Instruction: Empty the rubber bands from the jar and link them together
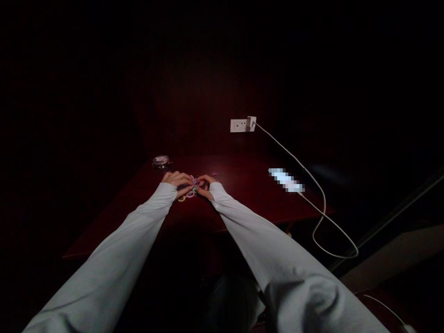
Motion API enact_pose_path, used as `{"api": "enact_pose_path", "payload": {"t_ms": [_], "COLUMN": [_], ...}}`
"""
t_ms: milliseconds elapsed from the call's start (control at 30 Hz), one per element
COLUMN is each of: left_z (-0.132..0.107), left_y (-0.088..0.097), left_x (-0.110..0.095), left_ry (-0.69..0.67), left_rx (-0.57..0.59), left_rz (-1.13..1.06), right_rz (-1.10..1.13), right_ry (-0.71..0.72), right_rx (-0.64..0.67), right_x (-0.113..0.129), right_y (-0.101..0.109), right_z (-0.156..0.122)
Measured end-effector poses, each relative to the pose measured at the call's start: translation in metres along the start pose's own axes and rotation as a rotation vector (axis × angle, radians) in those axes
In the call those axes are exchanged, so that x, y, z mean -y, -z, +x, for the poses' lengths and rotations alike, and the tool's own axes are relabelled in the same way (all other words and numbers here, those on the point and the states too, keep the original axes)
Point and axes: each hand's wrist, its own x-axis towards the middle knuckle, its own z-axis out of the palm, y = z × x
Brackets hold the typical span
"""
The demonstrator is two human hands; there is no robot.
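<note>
My two arms in pale grey sleeves reach out over a dark red wooden table (243, 194). My left hand (176, 179) and my right hand (207, 183) meet at the middle of it, fingers curled and pinched around a small cluster of coloured rings (193, 187), pink, purple and yellow. Some of the rings lie on the table just below my fingers. The hands are small and dim, so which ring each finger grips is unclear.
A small round spool or tin (161, 160) sits at the table's far left edge. A phone (286, 180) lies at the right, its white cable (322, 203) running to a charger in a wall socket (243, 124). The surroundings are dark.
</note>
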Motion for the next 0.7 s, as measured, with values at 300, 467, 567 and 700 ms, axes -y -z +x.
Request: {"api": "enact_pose_path", "payload": {"t_ms": [300,467,567,700], "left_z": [0.0001,0.0001,0.0,-0.0002], "left_y": [0.0008,0.002,0.0025,0.0015], "left_x": [-0.0031,-0.0044,-0.0049,-0.0045], "left_ry": [-0.012,-0.016,-0.017,-0.02], "left_rx": [0.011,0.015,0.013,0.009], "left_rz": [0.003,-0.014,-0.015,-0.004], "right_rz": [-0.074,-0.084,-0.092,-0.105], "right_ry": [0.068,0.066,0.069,0.077], "right_rx": [0.03,0.019,0.017,0.019], "right_x": [0.0027,0.0018,0.001,-0.0006], "right_y": [0.003,0.003,0.0029,0.0024], "right_z": [-0.0014,-0.0008,-0.0009,-0.0008]}}
